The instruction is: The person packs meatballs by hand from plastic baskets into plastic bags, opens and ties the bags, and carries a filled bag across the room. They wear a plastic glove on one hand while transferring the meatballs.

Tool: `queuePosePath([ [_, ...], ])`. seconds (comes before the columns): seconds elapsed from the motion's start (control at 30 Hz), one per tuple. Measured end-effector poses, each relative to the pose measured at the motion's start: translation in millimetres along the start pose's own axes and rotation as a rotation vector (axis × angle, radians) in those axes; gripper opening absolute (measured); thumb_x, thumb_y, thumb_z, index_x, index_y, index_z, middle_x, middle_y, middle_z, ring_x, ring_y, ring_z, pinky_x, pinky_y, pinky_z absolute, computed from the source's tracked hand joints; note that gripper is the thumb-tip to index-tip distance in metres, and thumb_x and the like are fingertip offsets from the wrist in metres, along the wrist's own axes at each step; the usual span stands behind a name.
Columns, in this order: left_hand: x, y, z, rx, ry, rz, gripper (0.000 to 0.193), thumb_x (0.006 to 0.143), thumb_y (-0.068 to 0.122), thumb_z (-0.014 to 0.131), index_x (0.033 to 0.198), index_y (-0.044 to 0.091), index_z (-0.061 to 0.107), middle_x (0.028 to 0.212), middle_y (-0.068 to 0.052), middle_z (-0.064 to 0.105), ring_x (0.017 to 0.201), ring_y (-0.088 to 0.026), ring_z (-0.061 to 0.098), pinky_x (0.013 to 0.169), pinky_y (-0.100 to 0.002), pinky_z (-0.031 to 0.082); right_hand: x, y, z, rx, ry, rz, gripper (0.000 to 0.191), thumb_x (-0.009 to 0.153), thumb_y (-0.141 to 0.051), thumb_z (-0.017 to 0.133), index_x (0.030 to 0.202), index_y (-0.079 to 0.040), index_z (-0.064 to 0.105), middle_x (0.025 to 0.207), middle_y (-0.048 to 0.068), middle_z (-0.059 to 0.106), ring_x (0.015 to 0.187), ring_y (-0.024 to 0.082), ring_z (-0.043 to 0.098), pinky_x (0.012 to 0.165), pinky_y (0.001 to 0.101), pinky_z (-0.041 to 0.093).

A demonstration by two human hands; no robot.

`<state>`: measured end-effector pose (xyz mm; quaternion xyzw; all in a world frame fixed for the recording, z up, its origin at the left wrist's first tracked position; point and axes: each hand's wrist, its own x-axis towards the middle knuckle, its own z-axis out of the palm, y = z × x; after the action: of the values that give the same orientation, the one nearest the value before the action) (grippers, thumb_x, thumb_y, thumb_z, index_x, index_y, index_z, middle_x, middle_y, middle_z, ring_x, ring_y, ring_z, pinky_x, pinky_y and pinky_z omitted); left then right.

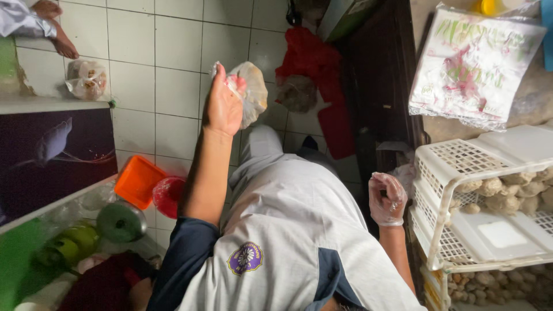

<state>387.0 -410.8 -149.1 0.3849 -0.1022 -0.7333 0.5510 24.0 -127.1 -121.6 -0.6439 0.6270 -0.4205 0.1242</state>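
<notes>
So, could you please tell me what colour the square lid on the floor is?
Orange: the square lid lies on the white tiles beside a red bag, seen in the head view.

My left hand covers a good part of the clear bag, so I can't really tell what's inside. The white crates run off the right edge. Someone's bare foot is cut off top left. The red heap is too murky to identify.
</notes>
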Motion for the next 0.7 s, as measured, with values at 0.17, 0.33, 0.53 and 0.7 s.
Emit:
queuePosePath([
  [0.17, 140.3, -2.8, -5.8, 0.130, 0.144, -0.188, 0.072, 0.091, 0.064, 0.066, 0.125, 0.003, 0.050, 0.115, -0.006, 0.053, 0.129, -0.024, 0.036, 0.126, -0.051, 0.007, 22.6, 32.3, 41.8, 0.027, 0.043, 0.330, 0.032, 0.092, 0.011, 0.072, 0.117, -0.006, 0.062, 0.107, 0.012, 0.071, 0.090, 0.022, 0.072, 0.073, 0.0288, 0.060],
  [0.33, 332.2, -13.4, -12.0, 0.142, 0.376, -0.485, 0.090, 0.082, 0.072, 0.058, 0.131, -0.001, 0.041, 0.131, -0.013, 0.055, 0.157, -0.039, 0.008, 0.113, -0.071, -0.022, 54.4, 51.5, 128.0, -0.115, 0.158, 0.841, 0.015, 0.095, 0.002, 0.071, 0.110, 0.000, 0.069, 0.107, 0.012, 0.072, 0.088, 0.019, 0.070, 0.075, 0.0282, 0.057],
  [0.53, 566.7, -38.7, -11.7, -0.239, 0.691, -0.457, 0.089, 0.090, 0.063, 0.064, 0.140, -0.006, 0.036, 0.128, -0.016, 0.045, 0.136, -0.037, 0.039, 0.123, -0.060, 0.025, 141.0, 79.2, 260.6, 0.083, 0.107, 1.499, 0.024, 0.092, -0.002, 0.070, 0.116, 0.001, 0.068, 0.109, 0.010, 0.074, 0.096, 0.015, 0.069, 0.081, 0.0273, 0.056],
  [0.7, 656.6, -71.4, -27.7, -0.294, 0.690, -0.231, 0.085, 0.088, 0.060, 0.064, 0.137, -0.006, 0.039, 0.118, -0.017, 0.046, 0.103, -0.030, 0.051, 0.114, -0.058, 0.045, 183.6, 98.2, 309.0, 0.049, 0.020, 1.620, 0.026, 0.093, -0.003, 0.069, 0.118, 0.001, 0.068, 0.115, 0.009, 0.073, 0.100, 0.016, 0.067, 0.085, 0.0286, 0.053],
])
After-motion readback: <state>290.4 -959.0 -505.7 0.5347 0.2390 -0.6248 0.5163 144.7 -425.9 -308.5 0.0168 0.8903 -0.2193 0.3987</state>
